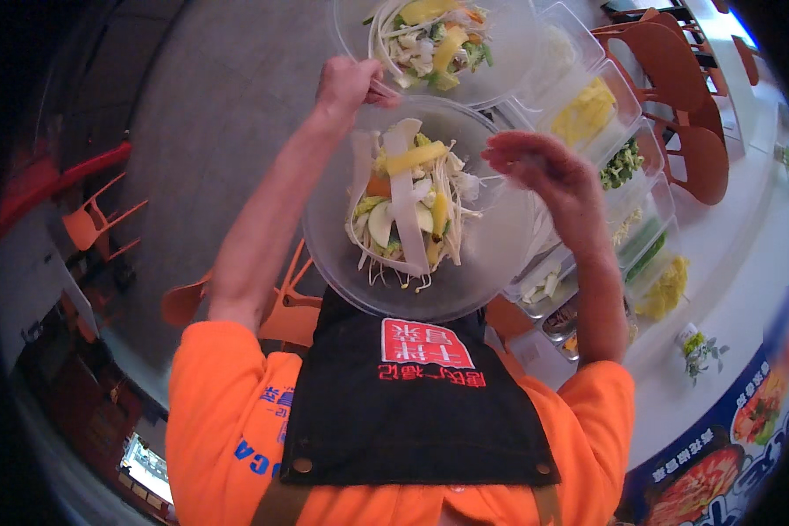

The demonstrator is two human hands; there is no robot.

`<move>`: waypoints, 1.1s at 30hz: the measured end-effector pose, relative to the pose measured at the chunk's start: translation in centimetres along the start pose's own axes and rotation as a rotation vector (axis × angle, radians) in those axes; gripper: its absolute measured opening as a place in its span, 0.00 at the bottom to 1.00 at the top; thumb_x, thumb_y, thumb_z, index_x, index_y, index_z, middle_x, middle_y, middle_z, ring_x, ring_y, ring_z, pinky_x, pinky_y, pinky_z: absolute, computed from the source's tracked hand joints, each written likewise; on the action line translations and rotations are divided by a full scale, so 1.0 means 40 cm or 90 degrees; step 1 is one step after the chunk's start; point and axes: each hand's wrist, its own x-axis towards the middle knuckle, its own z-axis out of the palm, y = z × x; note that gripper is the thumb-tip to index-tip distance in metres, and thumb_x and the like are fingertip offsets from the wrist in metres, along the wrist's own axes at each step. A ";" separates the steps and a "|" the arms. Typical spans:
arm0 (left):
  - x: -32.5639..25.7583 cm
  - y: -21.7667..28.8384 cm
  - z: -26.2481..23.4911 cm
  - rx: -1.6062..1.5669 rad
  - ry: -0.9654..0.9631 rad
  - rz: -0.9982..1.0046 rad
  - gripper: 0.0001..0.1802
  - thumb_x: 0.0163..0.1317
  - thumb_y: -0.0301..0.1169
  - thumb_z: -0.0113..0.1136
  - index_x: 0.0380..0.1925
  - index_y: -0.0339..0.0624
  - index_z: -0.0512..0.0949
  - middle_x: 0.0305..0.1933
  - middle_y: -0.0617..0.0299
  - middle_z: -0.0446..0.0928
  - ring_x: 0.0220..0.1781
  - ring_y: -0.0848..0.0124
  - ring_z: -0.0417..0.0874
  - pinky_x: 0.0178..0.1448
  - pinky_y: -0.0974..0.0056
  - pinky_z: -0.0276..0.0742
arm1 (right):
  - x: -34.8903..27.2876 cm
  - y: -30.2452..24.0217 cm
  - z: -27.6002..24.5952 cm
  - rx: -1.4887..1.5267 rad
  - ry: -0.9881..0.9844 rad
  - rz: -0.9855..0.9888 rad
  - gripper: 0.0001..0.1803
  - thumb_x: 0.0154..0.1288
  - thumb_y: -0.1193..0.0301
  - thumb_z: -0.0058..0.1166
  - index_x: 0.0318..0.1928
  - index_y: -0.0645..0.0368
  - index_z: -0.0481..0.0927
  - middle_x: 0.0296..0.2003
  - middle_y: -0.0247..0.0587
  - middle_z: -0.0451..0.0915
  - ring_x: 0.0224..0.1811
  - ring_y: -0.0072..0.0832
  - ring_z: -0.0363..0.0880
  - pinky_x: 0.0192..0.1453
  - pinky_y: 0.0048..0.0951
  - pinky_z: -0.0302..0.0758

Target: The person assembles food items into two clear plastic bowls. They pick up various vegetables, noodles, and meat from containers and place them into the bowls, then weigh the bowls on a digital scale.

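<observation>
A large clear bowl point(486, 263) sits in front of my apron. Inside it lies a mix of enoki mushrooms point(451, 180), wide pale strips point(405, 206), yellow strips point(415, 158), white round slices point(380, 223) and greens. My left hand point(351, 86) is closed at the bowl's far left rim; what its fingers pinch is not clear. Over the right side of the bowl, my right hand point(543, 167) reaches in with slightly bent, somewhat blurred fingers, and no held item shows. A second clear bowl point(510, 44) with a similar mix stands just beyond.
Clear tubs line the right side, holding yellow sheets point(585, 112), leafy greens point(622, 167), white pieces point(542, 287) and a yellow crumpled food point(664, 289). Orange chairs point(666, 66) stand beyond them, others point(291, 302) at the left. A small plant point(700, 351) is on the white table point(719, 254).
</observation>
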 end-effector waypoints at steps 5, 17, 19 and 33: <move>-0.020 0.011 0.001 -0.016 0.027 -0.010 0.09 0.53 0.26 0.52 0.21 0.27 0.72 0.21 0.45 0.78 0.19 0.59 0.82 0.24 0.64 0.81 | 0.016 -0.113 -0.085 0.045 0.111 -0.088 0.17 0.63 0.80 0.43 0.52 0.70 0.73 0.48 0.51 0.78 0.52 0.38 0.79 0.61 0.33 0.72; -0.022 -0.002 -0.036 -0.034 0.050 0.005 0.08 0.51 0.23 0.50 0.23 0.24 0.73 0.22 0.45 0.77 0.19 0.58 0.82 0.23 0.61 0.81 | 0.033 -0.275 -0.210 -0.027 0.220 -0.188 0.22 0.64 0.76 0.43 0.58 0.69 0.69 0.55 0.54 0.73 0.59 0.42 0.73 0.66 0.36 0.67; -0.019 -0.009 -0.038 -0.047 0.058 -0.002 0.08 0.51 0.23 0.50 0.23 0.25 0.73 0.22 0.46 0.77 0.19 0.59 0.82 0.23 0.61 0.81 | 0.051 -0.288 -0.216 -0.109 0.238 -0.209 0.20 0.64 0.76 0.43 0.57 0.68 0.70 0.54 0.53 0.75 0.59 0.40 0.74 0.66 0.33 0.67; -0.065 -0.001 -0.091 -0.030 0.129 -0.011 0.05 0.54 0.23 0.50 0.26 0.32 0.73 0.28 0.50 0.79 0.23 0.63 0.82 0.26 0.62 0.81 | 0.331 0.442 -0.524 -0.683 0.429 -0.152 0.23 0.57 0.62 0.58 0.54 0.52 0.75 0.48 0.54 0.77 0.52 0.48 0.75 0.56 0.42 0.71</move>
